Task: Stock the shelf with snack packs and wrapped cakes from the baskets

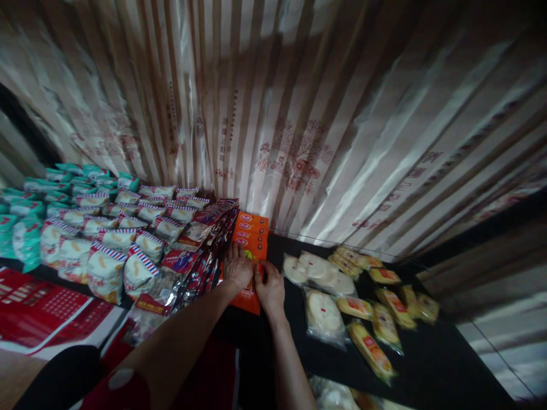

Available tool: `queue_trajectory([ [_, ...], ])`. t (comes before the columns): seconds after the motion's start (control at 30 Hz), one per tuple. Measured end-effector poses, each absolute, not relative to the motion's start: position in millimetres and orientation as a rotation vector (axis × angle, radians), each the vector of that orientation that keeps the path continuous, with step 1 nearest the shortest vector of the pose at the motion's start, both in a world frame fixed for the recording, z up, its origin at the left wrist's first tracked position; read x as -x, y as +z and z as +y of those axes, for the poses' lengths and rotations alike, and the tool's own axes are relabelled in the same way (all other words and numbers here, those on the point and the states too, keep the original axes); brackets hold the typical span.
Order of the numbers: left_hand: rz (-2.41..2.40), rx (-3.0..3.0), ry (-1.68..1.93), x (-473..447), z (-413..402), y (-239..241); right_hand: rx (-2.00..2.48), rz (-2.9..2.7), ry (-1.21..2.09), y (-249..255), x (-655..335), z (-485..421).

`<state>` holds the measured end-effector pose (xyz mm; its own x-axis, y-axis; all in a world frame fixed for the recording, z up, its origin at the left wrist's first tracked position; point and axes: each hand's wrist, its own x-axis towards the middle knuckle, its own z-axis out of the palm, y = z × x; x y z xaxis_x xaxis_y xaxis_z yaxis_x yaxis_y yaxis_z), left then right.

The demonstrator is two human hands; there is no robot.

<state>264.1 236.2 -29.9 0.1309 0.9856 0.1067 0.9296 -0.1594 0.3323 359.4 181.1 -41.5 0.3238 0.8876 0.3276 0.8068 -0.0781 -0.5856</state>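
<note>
A row of overlapping orange snack packets (251, 219) lies on the black-covered table in front of me. My left hand (238, 267) rests flat on the packets, its fingers stretched out and pointing away from me. At the packets' right edge, my right hand (270, 287) has thumb and fingers bent together on an orange packet. Part of the row is hidden beneath both hands. Dark red and purple packets (200, 233) overlap in rows just left of the orange ones.
White striped snack bags (106, 270) and green bags (28, 239) stand at the left. On the right lie clear packs of round white flatbreads (325, 313) and yellow wrapped pastries (371, 347). Pleated printed sheeting (299, 114) hangs behind. A red printed sheet (38, 307) lies front left.
</note>
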Motion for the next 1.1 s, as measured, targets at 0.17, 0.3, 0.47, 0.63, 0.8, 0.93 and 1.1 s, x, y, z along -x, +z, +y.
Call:
queue_trajectory([
  [0.17,1.934,-2.282,0.461,-264.9,238.9,-36.8,1.92,-1.432,0.138,-40.4,-356.0,191.6],
  [0.3,1.963,-2.338,0.454,-265.6,238.2,-34.8,1.921,-1.405,0.069,-46.9,-344.4,194.4],
  [0.47,1.959,-2.332,0.457,-265.9,238.9,-23.9,1.893,-1.407,0.107,-49.0,-345.1,194.7],
  [0.63,1.998,-2.243,0.512,-267.0,239.7,-19.0,1.879,-1.388,0.129,-46.7,-348.8,193.8],
  [0.8,2.046,-2.217,0.555,-269.8,239.8,-15.8,1.849,-1.398,0.19,-42.1,-353.1,191.7],
  [0.93,2.059,-2.21,0.553,-271.7,240.6,-14.7,1.856,-1.417,0.195,-39.9,-353.4,191.0],
  [1.1,2.021,-2.25,0.605,-270.1,241.5,-19.1,1.844,-1.433,0.176,-39.2,-351.6,190.6],
])
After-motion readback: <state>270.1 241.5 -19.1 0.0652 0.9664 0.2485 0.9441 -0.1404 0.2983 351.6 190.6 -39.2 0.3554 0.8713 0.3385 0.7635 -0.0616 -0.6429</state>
